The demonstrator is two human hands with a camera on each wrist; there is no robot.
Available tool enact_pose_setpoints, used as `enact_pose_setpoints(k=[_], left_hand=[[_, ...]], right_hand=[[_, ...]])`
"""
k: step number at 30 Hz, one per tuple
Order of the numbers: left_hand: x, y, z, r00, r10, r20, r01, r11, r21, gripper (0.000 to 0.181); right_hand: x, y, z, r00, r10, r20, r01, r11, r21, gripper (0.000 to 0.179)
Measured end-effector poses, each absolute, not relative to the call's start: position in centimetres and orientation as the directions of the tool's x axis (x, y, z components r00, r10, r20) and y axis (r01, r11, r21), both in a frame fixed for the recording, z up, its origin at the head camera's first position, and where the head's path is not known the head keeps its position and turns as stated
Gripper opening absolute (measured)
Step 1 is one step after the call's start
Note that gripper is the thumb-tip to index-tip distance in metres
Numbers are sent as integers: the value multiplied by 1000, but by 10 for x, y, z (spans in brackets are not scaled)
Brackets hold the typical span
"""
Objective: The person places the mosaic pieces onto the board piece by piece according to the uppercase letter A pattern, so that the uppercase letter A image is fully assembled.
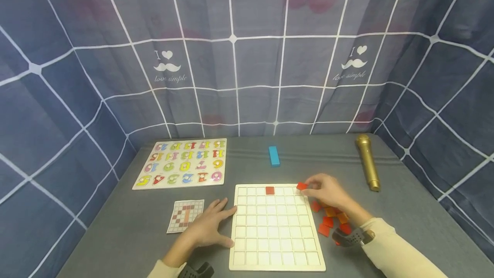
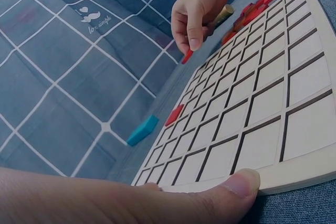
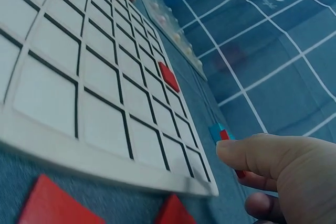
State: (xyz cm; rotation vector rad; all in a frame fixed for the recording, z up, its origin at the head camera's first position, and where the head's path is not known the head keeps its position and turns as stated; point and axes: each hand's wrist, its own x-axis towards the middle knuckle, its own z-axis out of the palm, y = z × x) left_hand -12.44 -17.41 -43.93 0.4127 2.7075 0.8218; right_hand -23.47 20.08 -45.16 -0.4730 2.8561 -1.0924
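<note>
A pale wooden grid board (image 1: 272, 226) lies on the table with one red square tile (image 1: 269, 190) set in its top row. My right hand (image 1: 326, 190) pinches another red tile (image 1: 301, 186) between thumb and fingers, over the board's far right corner. My left hand (image 1: 212, 224) rests at the board's left edge, fingers spread, the thumb (image 2: 241, 184) lying on the rim. Under that hand's side sits a small pattern card (image 1: 186, 216) printed with a grid and coloured squares, partly covered. Loose red and orange tiles (image 1: 328, 221) lie right of the board, some hidden beneath the right forearm.
A number puzzle board (image 1: 181, 162) lies at the back left. Behind the grid board is a blue block (image 1: 274, 156). A gold microphone-shaped object (image 1: 368, 162) lies at the back right. Checked curtains (image 1: 254, 63) close off the back and sides.
</note>
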Motion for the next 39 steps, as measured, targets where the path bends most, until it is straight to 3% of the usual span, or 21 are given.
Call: enact_pose_setpoints(k=[11,27,39], left_hand=[[-126,-177,-439,-923,347,-170,192,793,578,94],[-125,-173,-442,-921,359,-152,216,794,568,94],[-120,-170,-437,-934,329,-142,203,812,548,94]], right_hand=[[-233,173,-456,-919,-385,90,-341,656,-674,34],[-221,120,-463,-804,-578,141,-507,542,-670,24],[-222,100,-469,-811,-561,167,-538,600,-592,24]])
